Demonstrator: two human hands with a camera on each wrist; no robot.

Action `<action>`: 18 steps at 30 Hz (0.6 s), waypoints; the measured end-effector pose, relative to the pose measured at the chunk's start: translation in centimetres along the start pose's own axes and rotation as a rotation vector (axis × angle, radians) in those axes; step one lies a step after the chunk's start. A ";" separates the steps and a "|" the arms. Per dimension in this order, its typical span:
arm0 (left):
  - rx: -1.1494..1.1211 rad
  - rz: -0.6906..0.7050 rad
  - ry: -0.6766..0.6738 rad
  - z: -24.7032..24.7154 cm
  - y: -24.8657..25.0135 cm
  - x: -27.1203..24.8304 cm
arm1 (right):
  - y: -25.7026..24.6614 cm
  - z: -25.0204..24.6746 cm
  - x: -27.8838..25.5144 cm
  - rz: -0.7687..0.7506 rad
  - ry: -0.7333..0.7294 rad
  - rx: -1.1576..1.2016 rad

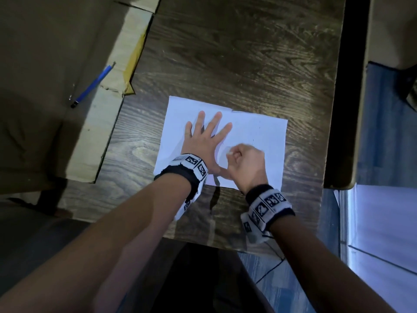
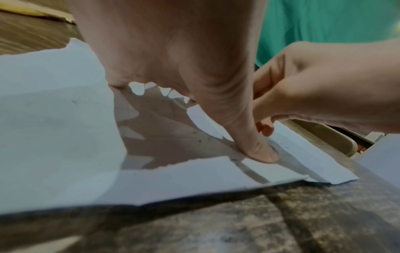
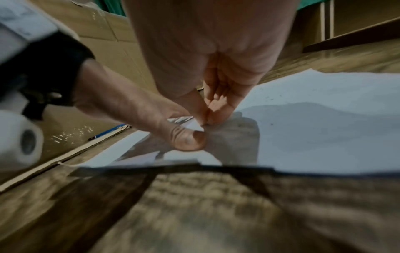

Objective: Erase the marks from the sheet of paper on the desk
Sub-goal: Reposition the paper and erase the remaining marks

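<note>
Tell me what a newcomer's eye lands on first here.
The white sheet of paper glows against the dark wooden desk. The left hand lies spread flat on it, while the right hand beside it pinches a small white eraser. A blue pen lies on the cardboard at left.

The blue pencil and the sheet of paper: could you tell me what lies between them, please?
In the head view, between the blue pencil and the sheet of paper lie the cardboard flap's edge and bare desk.

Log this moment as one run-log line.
left hand: flat, pressing sheet of paper | right hand: pinching small white eraser on sheet | pencil: on cardboard, untouched
</note>
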State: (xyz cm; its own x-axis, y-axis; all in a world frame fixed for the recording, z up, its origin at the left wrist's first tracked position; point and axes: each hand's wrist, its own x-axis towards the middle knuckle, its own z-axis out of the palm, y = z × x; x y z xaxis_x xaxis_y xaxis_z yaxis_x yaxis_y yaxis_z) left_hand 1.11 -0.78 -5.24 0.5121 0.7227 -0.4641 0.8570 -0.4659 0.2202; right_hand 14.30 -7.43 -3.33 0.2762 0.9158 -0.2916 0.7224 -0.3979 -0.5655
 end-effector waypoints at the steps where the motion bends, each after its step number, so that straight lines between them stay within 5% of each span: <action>1: 0.001 -0.004 -0.005 0.0 0.1 0.0 | 0.3 0.0 -0.4 0.008 -0.026 -0.006; 18: 0.025 0.091 -0.026 -0.3 -3.1 -0.3 | -2.3 0.1 3.2 -0.032 -0.020 0.001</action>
State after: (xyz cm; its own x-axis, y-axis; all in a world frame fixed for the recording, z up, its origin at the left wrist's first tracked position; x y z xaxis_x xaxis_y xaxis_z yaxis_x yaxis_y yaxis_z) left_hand -1.69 0.63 -5.56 0.5859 0.6633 -0.4656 0.8051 -0.5421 0.2409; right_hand 13.42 -3.54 -3.04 0.2398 0.9269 -0.2889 0.7298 -0.3683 -0.5760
